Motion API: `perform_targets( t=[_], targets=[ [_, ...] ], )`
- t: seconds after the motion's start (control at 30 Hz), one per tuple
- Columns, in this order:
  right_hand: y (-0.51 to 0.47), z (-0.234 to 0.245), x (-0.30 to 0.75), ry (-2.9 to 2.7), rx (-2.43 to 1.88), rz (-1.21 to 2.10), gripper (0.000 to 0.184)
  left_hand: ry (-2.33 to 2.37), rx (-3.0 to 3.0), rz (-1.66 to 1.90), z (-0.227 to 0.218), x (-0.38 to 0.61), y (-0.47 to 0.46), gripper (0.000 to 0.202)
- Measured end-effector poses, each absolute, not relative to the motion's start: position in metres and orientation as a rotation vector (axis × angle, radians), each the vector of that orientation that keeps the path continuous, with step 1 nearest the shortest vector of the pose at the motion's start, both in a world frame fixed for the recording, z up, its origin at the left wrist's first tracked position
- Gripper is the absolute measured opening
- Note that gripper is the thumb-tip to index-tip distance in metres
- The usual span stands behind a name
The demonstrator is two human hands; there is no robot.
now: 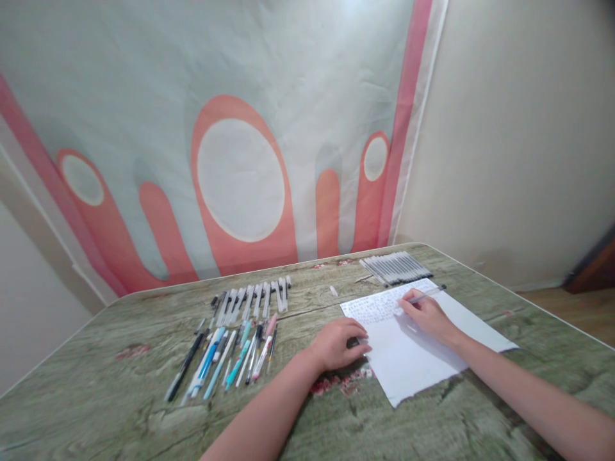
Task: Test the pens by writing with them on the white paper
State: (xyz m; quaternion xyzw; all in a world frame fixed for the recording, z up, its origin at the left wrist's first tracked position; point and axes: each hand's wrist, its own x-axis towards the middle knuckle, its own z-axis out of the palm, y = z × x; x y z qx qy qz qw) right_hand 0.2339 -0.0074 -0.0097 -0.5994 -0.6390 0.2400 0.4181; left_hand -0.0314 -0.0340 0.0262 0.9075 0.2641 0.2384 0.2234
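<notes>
A white sheet of paper [408, 368] lies on the table, its upper part covered with rows of dark handwriting. My right hand [425, 314] rests on the sheet, its fingers closed round a clear pen with a black end [430, 292]. The pen slants up to the right, and its tip is at the written lines, mostly hidden by the fingers. At the sheet's left edge lies my left hand [341, 344], fingers spread and bent a little, fingertips touching the paper's margin. That hand holds nothing that I can see.
Left on the wood-patterned table [96, 397] lies a row of mixed coloured pens [230, 358]. Behind it is a row of white-capped pens [252, 301]. Several clear pens [396, 267] lie side by side beyond the paper. A small white piece [333, 291] sits near the middle. A printed cloth [298, 77] hangs behind.
</notes>
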Motion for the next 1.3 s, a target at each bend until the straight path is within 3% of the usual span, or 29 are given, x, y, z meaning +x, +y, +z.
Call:
perform_targets(
  t=[0.27,0.57,0.9,1.3],
  targets=[
    [-0.013,0.005,0.219,-1.748,-1.341,0.661,0.032,1.274,2.179,1.043,0.01,-0.051,-0.01,0.019],
    [0.025,0.023,0.142,-2.07,-1.125,0.516,0.023,1.485,1.362,1.629,-0.015,-0.071,0.026,0.023],
    [0.107,0.003,0.036,-2.239,-1.086,0.371,0.022,1.629,1.237,1.616,-0.02,-0.078,0.029,0.026],
    [0.103,0.004,0.03,-2.185,-1.098,0.383,0.018,1.309,0.91,1.743,-0.014,-0.075,0.03,0.017]
  ],
)
